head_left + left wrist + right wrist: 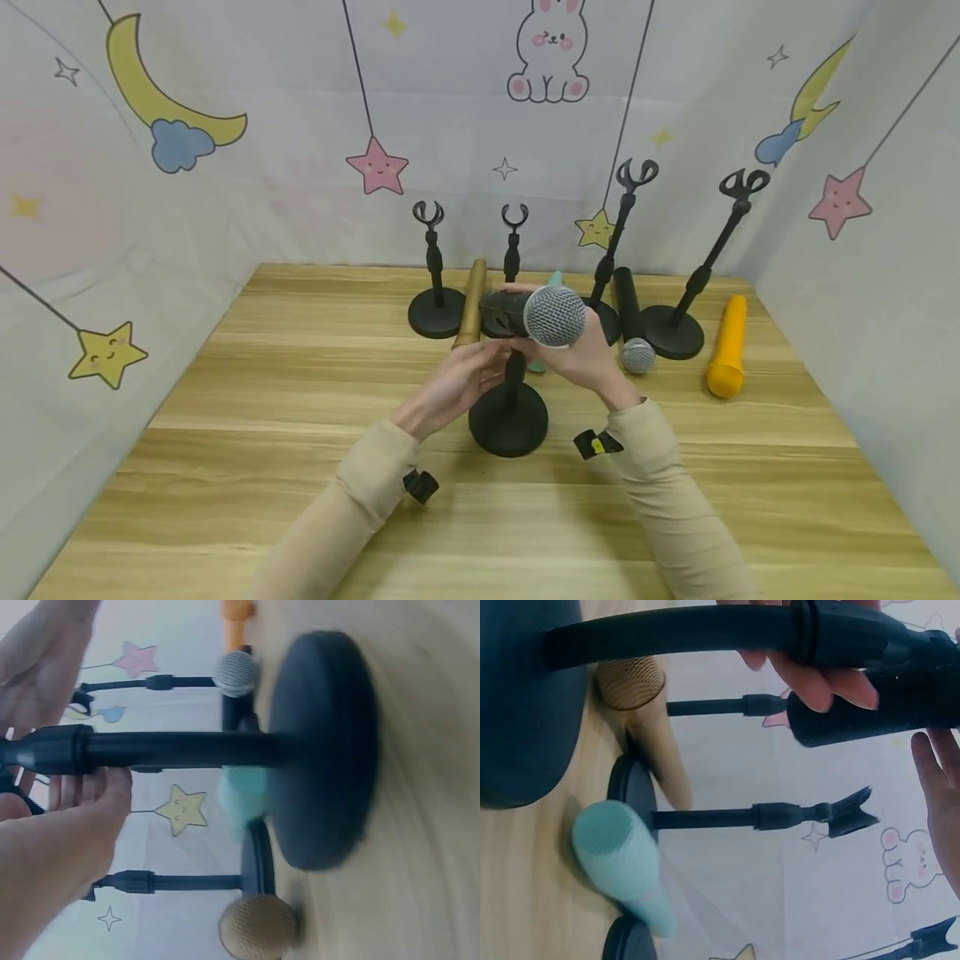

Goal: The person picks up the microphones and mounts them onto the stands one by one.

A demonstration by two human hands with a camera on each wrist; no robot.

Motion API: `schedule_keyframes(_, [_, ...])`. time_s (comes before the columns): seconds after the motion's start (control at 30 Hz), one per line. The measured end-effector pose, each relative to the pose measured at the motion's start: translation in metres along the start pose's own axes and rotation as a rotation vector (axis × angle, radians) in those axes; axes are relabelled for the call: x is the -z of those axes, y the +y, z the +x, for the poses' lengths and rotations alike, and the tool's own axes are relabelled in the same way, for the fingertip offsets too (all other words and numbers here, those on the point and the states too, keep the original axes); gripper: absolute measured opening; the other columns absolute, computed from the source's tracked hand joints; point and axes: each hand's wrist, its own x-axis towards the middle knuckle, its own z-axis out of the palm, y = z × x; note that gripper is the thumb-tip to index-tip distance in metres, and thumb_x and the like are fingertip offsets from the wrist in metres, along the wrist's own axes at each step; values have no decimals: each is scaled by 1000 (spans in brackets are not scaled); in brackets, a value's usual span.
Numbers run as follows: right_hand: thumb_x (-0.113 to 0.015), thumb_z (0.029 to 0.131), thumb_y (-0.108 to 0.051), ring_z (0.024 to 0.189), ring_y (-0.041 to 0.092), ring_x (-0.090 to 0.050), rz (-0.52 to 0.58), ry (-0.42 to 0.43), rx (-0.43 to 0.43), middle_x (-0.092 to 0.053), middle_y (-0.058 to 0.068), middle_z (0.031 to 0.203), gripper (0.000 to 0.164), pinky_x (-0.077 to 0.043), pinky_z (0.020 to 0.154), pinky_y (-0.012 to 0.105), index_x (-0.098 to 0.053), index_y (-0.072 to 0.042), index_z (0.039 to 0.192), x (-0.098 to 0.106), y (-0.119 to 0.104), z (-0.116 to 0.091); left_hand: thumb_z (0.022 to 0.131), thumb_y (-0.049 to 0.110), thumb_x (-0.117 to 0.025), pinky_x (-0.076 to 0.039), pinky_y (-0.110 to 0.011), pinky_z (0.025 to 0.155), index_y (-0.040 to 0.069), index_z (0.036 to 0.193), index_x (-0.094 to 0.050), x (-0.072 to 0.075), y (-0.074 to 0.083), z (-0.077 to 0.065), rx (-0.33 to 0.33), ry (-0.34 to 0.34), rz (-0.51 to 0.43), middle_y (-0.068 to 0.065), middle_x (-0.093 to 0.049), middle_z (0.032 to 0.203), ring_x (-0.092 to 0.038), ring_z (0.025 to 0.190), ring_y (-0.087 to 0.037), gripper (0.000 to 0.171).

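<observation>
A black microphone with a silver mesh head lies across the top of a black tabletop microphone stand, its head toward me. Round the upper part of that stand, just below the microphone, my left hand curls its fingers; their tips show beside the collar in the right wrist view. My right hand holds the microphone from the right, with fingers along its far side and the thumb below. The right wrist view shows the microphone's dark body close against the stand's top, where the clip is mostly hidden.
Several other stands with empty clips, such as the far right one, line the back. Among them lie a gold microphone, a teal one, a black one and an orange one. White printed curtains enclose the wooden table.
</observation>
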Motion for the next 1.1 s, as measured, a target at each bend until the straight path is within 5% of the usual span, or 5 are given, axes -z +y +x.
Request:
schedule_keyframes(0.23, [-66,72,10,118,13,-47,250,52,-179,-49,6,127,62,-40,98,28,-43,-4,128,-1,20,-22,96,16,-32,-21,-36,111,-2,129,-40,5,-13,-1,-72,-105,154,-23,-39,136,-34,131,-27,39])
schedule_keyframes(0.4, [-65,80,-8,116,17,-50,393,-8,-394,-49,7,125,56,-45,93,36,-39,-11,130,-15,36,-40,90,10,-38,-21,-40,110,4,130,-41,9,-24,-1,17,-87,373,-15,-39,138,-34,131,-25,41])
schedule_keyframes(0.53, [-63,83,-20,99,20,-59,394,-54,-492,-60,11,107,35,-50,78,41,-51,-10,114,-33,36,-42,92,17,-45,-21,-44,110,17,139,-28,9,-31,-2,132,-68,494,-4,-27,146,-26,134,-20,50])
schedule_keyframes(0.7, [-63,84,-25,78,18,-59,385,29,-530,-60,3,84,20,-49,72,35,-52,-11,93,-56,30,-37,91,29,-50,-11,-45,112,36,140,7,5,-37,3,131,-86,544,10,8,150,2,139,-13,75])
schedule_keyframes(1.1, [-59,86,-21,35,8,-29,328,243,-492,-30,-7,40,42,-28,40,23,-35,-8,54,-80,30,-23,93,32,-46,-25,-40,108,25,133,-37,0,-45,10,171,-83,659,6,-31,143,-26,133,-15,42])
